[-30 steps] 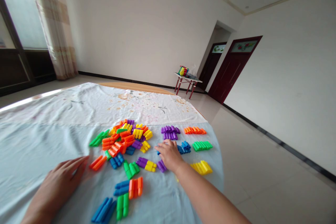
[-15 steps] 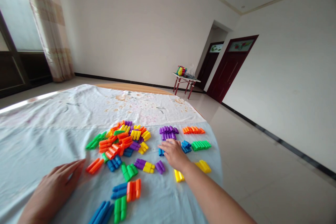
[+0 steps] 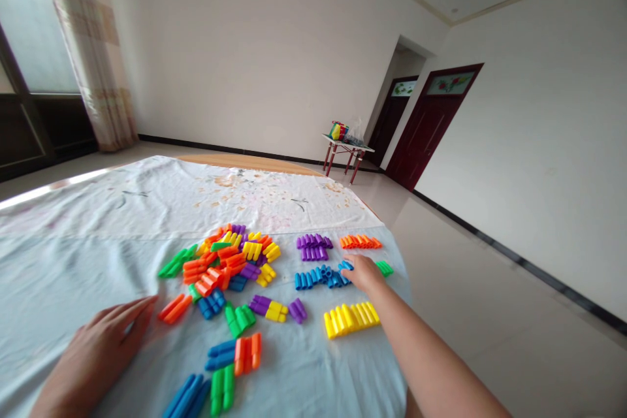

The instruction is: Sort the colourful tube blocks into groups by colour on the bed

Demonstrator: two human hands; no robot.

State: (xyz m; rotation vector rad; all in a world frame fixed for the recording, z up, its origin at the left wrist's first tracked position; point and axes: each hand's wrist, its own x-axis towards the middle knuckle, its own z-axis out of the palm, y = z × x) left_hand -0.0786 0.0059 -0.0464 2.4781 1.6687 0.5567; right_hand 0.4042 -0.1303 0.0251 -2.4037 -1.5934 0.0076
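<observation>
My right hand [image 3: 361,272] is at the right end of a row of blue pieces [image 3: 313,278], its fingertips touching the end pieces; whether it grips one is hidden. Its wrist partly covers green pieces [image 3: 385,268]. Beyond lie purple pieces [image 3: 314,247] and a row of orange pieces [image 3: 360,242]. Nearer me is a yellow row [image 3: 350,319]. My left hand [image 3: 105,343] rests on the cloth with fingers extended, holding nothing, beside two orange pieces [image 3: 175,309]. A mixed heap of coloured pieces [image 3: 225,261] lies between the hands.
A pale blue and white cloth [image 3: 122,261] covers the round table. Blue, orange and green pieces [image 3: 223,390] lie near its front. A small table [image 3: 349,142] with a colourful bag stands by the far wall, left of a dark red door [image 3: 434,124].
My right hand has moved right along the blue row, uncovering its left part and more of the yellow row, and now covers part of the green pieces. My left hand has stayed put.
</observation>
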